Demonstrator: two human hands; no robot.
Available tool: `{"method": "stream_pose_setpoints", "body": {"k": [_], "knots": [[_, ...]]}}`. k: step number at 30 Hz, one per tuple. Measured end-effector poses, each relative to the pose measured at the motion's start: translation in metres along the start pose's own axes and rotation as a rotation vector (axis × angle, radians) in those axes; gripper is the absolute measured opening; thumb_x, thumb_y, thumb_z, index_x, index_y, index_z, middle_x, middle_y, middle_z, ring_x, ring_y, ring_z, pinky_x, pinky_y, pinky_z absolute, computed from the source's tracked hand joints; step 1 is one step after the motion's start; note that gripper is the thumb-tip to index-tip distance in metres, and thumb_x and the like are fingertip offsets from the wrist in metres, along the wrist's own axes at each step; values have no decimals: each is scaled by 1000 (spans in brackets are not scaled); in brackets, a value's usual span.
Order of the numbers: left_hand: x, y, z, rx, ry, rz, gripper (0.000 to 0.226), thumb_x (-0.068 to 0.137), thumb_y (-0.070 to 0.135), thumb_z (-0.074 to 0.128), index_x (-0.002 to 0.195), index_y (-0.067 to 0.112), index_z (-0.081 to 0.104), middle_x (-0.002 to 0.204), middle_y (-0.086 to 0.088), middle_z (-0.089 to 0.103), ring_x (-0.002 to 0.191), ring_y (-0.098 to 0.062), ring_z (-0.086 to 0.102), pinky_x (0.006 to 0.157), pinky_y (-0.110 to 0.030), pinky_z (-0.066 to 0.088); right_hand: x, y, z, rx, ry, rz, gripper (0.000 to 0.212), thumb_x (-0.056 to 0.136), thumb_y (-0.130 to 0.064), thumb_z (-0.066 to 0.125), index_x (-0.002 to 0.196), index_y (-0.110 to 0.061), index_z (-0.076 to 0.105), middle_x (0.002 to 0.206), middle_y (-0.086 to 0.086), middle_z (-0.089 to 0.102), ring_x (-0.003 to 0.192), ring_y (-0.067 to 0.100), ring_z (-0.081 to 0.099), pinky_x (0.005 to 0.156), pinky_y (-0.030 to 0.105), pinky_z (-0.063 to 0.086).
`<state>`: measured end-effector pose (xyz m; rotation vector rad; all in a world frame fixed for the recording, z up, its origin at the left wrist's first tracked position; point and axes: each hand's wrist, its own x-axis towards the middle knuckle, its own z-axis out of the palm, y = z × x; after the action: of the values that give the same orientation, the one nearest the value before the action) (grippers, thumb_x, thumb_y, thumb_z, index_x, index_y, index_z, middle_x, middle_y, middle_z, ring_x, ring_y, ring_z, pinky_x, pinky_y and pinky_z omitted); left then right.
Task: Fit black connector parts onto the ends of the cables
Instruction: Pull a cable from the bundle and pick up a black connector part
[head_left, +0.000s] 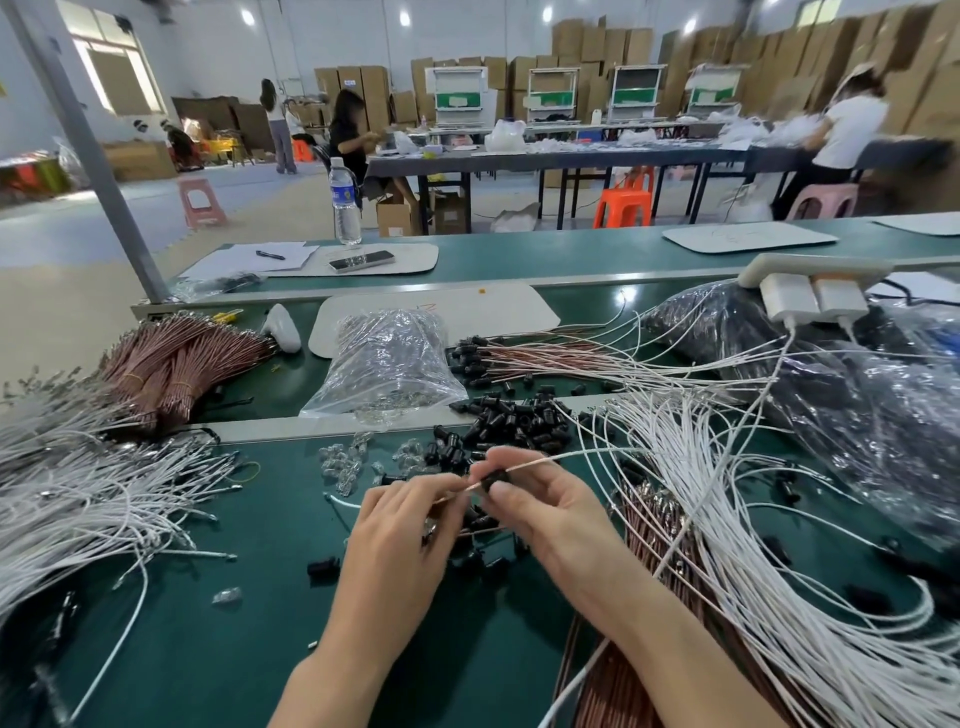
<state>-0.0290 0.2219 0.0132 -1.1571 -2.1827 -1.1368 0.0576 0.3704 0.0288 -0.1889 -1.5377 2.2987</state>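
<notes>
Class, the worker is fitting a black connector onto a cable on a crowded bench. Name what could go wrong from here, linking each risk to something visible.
1. The right hand pinches the black connector part with fingertips alone while the left hand feeds the cable; it might slip and vanish among the loose black parts.
2. The cable runs off into the tangled white cables, so a tug could snag it.

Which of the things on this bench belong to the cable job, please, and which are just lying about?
In the job:
- left hand, pinching the cable
- right hand, pinching a black connector part
- pile of black connector parts
- white cables

Lying about:
- water bottle
- pen
- power strip
</notes>
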Motion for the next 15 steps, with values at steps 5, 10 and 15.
{"method": "stream_pose_setpoints", "body": {"k": [5, 10, 15], "knots": [[1, 0, -2, 70, 28, -25, 30, 101, 45, 47, 113, 23, 62, 107, 13, 62, 102, -7, 54, 95, -23, 36, 3, -26, -31, 370, 164, -76, 35, 94, 9, 50, 115, -8, 71, 111, 19, 71, 111, 33, 69, 89, 33, 58], [1, 11, -8, 92, 24, 69, 23, 101, 37, 49, 104, 20, 65, 97, 13, 63, 91, -7, 54, 85, -24, 40, 3, -46, -55, 559, 309, -200, 37, 91, 7, 51, 108, -14, 77, 106, 12, 74, 109, 29, 71, 92, 36, 58], [-5, 56, 4, 139, -535, 51, 26, 103, 49, 42, 111, 34, 60, 104, 24, 59, 96, 2, 52, 82, -19, 49, 5, -45, -63, 590, 343, -227, 39, 84, 3, 57, 115, -16, 71, 104, 8, 74, 112, 28, 70, 96, 38, 57]]}}
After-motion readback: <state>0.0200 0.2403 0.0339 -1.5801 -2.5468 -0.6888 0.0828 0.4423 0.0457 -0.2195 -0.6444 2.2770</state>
